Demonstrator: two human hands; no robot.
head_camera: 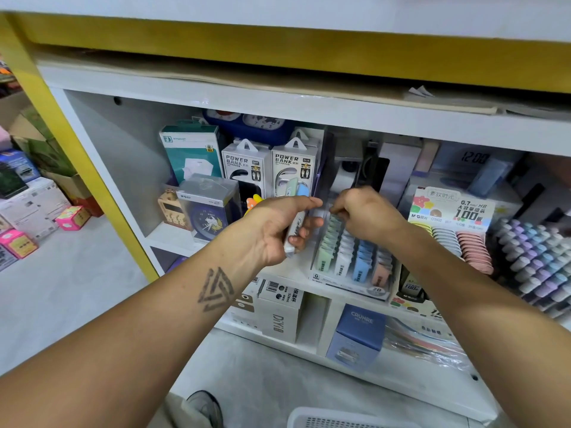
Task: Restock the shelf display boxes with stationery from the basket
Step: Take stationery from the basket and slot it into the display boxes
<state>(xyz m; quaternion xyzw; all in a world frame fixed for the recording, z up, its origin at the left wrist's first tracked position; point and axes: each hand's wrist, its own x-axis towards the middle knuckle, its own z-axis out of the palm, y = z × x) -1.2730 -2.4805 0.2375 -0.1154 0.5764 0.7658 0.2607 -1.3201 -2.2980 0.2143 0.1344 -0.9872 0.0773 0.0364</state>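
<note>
left hand [278,223] grips a few pastel lead cases [295,211]. right hand [361,211] at its 3 o'clock, fingers curled into the back of the display box [355,257] on the shelf [290,267]; what it holds, cannot tell. white basket [340,418] at 6 o'clock, on the floor.

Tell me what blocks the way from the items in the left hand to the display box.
Nothing visible blocks it. The left hand holds the items beside the display box; only the right hand is at its back rows.
</note>
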